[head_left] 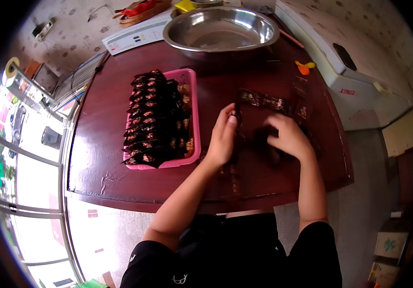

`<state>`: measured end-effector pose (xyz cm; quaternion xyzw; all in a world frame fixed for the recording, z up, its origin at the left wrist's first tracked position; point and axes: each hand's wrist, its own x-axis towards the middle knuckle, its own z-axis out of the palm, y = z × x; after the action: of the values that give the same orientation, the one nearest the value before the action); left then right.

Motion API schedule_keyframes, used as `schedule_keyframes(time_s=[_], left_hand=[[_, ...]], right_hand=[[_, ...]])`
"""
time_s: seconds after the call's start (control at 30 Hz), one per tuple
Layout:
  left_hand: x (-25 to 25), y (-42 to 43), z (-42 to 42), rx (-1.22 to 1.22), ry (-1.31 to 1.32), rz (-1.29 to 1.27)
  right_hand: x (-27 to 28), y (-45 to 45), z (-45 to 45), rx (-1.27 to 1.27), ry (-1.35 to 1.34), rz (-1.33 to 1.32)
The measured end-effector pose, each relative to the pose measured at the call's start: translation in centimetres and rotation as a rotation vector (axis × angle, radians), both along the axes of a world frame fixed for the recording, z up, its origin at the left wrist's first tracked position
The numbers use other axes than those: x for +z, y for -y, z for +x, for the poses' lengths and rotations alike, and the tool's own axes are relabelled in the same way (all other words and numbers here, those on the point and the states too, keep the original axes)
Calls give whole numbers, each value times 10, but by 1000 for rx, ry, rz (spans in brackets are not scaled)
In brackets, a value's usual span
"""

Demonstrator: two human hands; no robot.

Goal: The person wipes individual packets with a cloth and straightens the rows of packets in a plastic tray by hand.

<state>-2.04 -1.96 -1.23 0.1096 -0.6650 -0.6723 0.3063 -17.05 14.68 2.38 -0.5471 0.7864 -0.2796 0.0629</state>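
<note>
My left hand (224, 137) is closed around the edge of a small black packet (238, 111), thumb on top, right of the pink basket. To its right, my right hand (290, 137) hovers palm-down with curled fingers. A dark blurred shape lies by its thumb and fingertips, and I cannot make out whether it is held. Beyond both hands lies a row of black printed packets (266, 102). More dark packets (303, 111) lie to the right of it. The pink basket (195, 115) holds neatly lined-up black packets (151, 115) with reddish print.
A wide steel basin (221, 31) stands at the table's back, beside a white appliance with a control panel (136, 38). Small yellow and orange items (304, 67) lie at the back right. A white chest freezer (360, 91) borders the right side. Dark wood tabletop (105, 158) extends left.
</note>
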Motion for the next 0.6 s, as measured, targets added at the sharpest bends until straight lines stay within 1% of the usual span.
schedule_keyframes(time_s=[0.03, 0.07, 0.1, 0.13, 0.17, 0.23, 0.27, 0.3, 0.33, 0.37, 0.4, 0.47, 0.5, 0.6], left_hand=[[0, -2, 0, -171, -34, 501], [2, -1, 1, -230, -20, 526], [4, -4, 2, -238, -14, 533], [6, -8, 1, -292, -65, 565], [7, -10, 0, -348, -117, 594], [-5, -16, -1, -386, -144, 626], [-21, -16, 0, -316, -76, 467], [-12, -20, 3, -307, -54, 569], [-3, -23, 7, -292, -35, 674], [-13, -19, 7, -298, -26, 679], [-8, -16, 9, -343, -8, 437], [3, -24, 9, -445, -23, 649], [5, -21, 8, -559, -55, 572], [6, -23, 6, -605, -8, 617]], right_hand=[[17, 3, 1, -28, 124, -61], [18, 4, 3, -85, 200, -259], [18, 7, 6, -139, 272, -459], [18, 11, 10, -113, 328, -599], [19, 15, 16, -79, 271, -710], [17, 25, 29, 64, 22, -741], [16, 28, 37, 114, -88, -667], [14, 31, 46, 163, -196, -590], [10, 35, 55, 132, -213, -621], [3, 37, 54, 112, -245, -664], [0, 36, 52, 61, -261, -692], [-3, 34, 43, -46, -280, -738], [-1, 34, 38, -73, -271, -760], [-4, 35, 23, -201, -209, -780]])
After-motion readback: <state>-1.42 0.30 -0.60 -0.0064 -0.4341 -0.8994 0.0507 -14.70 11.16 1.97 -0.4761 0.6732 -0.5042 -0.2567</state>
